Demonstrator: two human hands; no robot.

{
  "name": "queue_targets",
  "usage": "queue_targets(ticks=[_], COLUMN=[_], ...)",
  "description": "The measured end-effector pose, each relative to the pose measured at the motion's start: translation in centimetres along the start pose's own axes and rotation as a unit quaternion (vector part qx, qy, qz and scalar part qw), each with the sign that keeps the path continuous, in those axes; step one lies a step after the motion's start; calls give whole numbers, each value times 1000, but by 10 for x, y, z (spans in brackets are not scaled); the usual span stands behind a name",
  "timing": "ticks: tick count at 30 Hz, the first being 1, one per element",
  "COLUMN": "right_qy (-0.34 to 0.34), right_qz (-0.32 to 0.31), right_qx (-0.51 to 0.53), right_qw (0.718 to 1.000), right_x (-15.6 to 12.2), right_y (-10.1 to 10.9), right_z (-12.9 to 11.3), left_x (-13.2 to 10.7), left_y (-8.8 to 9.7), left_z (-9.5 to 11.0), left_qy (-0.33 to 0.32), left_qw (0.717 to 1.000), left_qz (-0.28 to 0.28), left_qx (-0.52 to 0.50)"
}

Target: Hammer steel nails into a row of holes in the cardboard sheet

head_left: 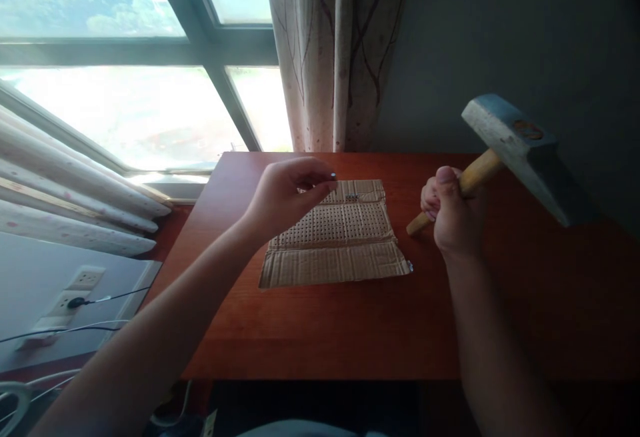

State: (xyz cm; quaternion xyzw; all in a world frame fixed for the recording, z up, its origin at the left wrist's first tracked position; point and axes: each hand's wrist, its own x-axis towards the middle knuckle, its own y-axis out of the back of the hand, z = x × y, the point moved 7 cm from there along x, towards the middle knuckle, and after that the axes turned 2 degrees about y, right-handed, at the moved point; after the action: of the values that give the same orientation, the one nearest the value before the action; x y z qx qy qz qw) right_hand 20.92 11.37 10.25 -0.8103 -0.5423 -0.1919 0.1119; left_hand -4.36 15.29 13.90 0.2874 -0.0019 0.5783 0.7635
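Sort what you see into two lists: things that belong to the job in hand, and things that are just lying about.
Probably part of the job:
- hammer, in the right hand
- small metal piece, pinched in the left hand
- holed cardboard, on the table

Probably just surroundings:
- curtains
- window
- black plug

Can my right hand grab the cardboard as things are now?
Probably not: the right hand is closed around the handle of a hammer, though nothing visible blocks its way to the cardboard.
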Motion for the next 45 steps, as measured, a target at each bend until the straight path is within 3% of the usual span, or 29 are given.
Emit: queue_targets(ticks=[4, 10, 35, 45], right_qy=[5, 7, 14, 25], right_qz=[7, 12, 1, -4], right_qx=[-7, 21, 22, 7], right_qw=[1000, 1000, 1000, 1000], right_x=[0, 0, -1, -2], right_y=[2, 5, 4, 3], right_z=[1, 0, -1, -1], left_x=[17, 14, 12, 12], left_y=[-26, -27, -32, -33], left_z=[-16, -34, -37, -30], left_qy=[-10, -7, -3, -35], left_qw=[999, 992, 990, 984], left_qz=[-22, -28, -38, -25], left_qx=[47, 124, 137, 172])
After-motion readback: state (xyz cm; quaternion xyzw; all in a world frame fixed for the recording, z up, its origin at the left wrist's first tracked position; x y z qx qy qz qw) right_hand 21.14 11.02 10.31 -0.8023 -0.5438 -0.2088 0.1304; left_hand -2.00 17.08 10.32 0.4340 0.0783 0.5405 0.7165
